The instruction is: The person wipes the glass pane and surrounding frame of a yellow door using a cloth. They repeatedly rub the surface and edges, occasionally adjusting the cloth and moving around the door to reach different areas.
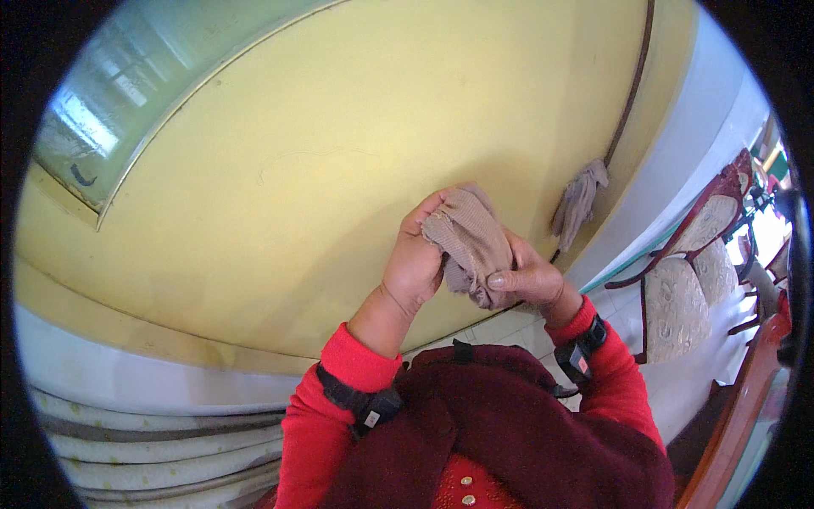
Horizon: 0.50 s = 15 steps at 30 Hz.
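Observation:
A brown ribbed cloth [474, 235] with frayed edges is bunched between my two hands in front of my chest. My left hand [416, 254] grips it along its left side, the fingers partly hidden behind the fabric. On the lower right, my right hand [531, 273] holds the same cloth, its thumb pressed on the front. Beyond both hands stands a yellow painted panel [286, 191], which looks like a door. I cannot tell whether the cloth touches it.
A greyish cloth [580, 200] hangs at the panel's right edge. Glass [121, 89] fills the upper left. To the right are wooden chairs with patterned upholstery [677, 312] and a reddish wooden edge [731, 420]. Pale layered material [159, 445] lies at lower left.

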Motion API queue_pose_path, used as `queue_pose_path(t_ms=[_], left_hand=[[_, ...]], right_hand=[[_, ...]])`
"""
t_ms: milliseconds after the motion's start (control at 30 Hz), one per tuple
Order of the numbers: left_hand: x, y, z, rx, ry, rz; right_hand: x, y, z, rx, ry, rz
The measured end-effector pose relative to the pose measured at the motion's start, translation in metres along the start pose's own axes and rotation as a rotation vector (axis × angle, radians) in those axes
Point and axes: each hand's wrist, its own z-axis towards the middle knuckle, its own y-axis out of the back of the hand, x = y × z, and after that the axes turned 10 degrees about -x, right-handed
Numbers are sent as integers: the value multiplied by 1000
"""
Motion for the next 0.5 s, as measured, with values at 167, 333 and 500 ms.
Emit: queue_pose_path(t_ms=[167,333,500], left_hand=[[1,18,9,29,-290,459],[-11,28,7,4,-204,753],[-42,15,-8,-85,-651,1000]], right_hand=[[6,-7,-4,-104,-108,121],[20,4,-10,-317,158,146],[53,22,-8,-624,534,72]])
